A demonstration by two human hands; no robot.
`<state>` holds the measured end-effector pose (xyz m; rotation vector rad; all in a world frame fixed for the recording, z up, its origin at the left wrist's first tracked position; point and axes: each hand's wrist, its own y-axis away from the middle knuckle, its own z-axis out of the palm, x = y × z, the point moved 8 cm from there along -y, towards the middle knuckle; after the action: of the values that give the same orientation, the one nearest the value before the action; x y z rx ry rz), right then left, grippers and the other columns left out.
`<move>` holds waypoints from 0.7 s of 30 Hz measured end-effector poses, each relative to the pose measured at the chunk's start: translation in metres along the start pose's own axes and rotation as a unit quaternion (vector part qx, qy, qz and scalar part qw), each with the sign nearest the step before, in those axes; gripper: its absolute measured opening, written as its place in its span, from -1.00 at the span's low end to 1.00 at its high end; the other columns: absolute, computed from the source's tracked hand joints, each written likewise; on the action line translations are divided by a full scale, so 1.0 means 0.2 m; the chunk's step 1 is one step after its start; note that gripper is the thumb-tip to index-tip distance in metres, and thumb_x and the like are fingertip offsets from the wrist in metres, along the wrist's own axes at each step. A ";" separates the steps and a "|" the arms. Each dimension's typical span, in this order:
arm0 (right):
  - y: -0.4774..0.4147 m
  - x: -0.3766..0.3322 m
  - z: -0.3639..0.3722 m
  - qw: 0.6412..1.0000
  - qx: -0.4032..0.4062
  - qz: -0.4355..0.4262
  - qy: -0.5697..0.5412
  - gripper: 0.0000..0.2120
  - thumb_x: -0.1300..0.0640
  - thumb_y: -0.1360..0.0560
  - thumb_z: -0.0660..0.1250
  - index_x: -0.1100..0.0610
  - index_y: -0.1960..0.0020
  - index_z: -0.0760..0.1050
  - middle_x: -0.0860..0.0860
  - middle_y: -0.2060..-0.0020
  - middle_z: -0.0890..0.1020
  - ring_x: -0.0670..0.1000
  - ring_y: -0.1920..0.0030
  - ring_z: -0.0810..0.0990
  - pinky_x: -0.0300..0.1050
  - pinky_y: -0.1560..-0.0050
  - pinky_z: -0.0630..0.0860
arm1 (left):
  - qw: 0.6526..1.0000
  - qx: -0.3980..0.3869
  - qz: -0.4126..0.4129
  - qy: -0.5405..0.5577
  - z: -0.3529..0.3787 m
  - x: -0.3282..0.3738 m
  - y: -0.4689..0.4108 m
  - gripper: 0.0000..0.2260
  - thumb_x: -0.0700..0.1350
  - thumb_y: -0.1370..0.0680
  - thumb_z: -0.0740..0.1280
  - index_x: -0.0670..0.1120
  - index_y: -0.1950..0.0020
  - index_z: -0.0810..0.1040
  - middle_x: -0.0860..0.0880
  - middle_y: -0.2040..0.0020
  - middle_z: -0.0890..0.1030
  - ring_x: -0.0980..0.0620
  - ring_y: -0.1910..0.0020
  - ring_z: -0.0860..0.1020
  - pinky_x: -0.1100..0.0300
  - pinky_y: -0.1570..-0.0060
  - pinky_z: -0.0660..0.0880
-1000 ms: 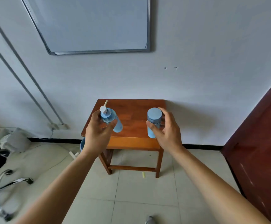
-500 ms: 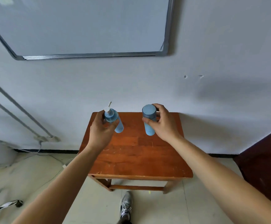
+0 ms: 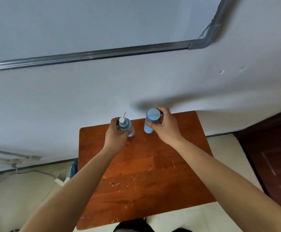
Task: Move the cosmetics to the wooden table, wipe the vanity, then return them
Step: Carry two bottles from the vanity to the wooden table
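Observation:
A light blue pump bottle [image 3: 126, 126] with a white nozzle is gripped in my left hand [image 3: 116, 135], over the far left part of the wooden table [image 3: 146, 173]. My right hand [image 3: 165, 127] holds a light blue capped bottle [image 3: 150, 120] near the table's far edge. Both bottles are upright, their bases at or just above the tabletop; I cannot tell whether they touch it. The vanity is out of sight.
A white wall with a metal-framed whiteboard [image 3: 103, 52] rises just behind the table. A dark red door [image 3: 273, 156] stands at the right. Cables and a power strip [image 3: 59, 180] lie on the tiled floor at the left.
I have come closer, so the table now fills the lower view. Both hands have carried the bottles forward and down over the table's far half.

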<state>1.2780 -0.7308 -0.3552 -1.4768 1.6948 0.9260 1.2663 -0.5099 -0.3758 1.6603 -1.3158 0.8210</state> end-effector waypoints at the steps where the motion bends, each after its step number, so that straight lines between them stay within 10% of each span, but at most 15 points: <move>1: -0.03 0.01 0.04 1.000 0.001 0.005 -0.004 -0.42 0.01 -0.38 0.56 0.03 -0.28 0.35 -0.12 -0.10 0.50 -0.12 -0.08 0.52 -0.34 0.00 0.52 | 1.000 -0.006 -0.002 -0.001 0.02 -0.03 -0.03 -0.56 -0.12 -0.48 0.47 -0.01 -0.30 0.40 0.05 -0.14 0.57 0.08 -0.08 0.56 0.34 0.16 0.47; 21: -0.18 0.05 0.26 0.997 -0.041 0.030 0.061 -0.38 0.06 -0.42 0.53 0.05 -0.39 0.34 -0.04 -0.28 0.52 0.00 -0.29 0.50 -0.07 -0.27 0.51 | 0.995 -0.089 -0.012 -0.044 0.09 -0.11 -0.25 -0.46 -0.07 -0.53 0.43 -0.04 -0.46 0.31 -0.02 -0.34 0.50 -0.01 -0.29 0.48 -0.02 -0.27 0.48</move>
<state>1.3156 -0.6944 -0.3918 -1.5718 1.8173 0.9663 1.3094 -0.5125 -0.4139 1.5819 -1.3861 0.6033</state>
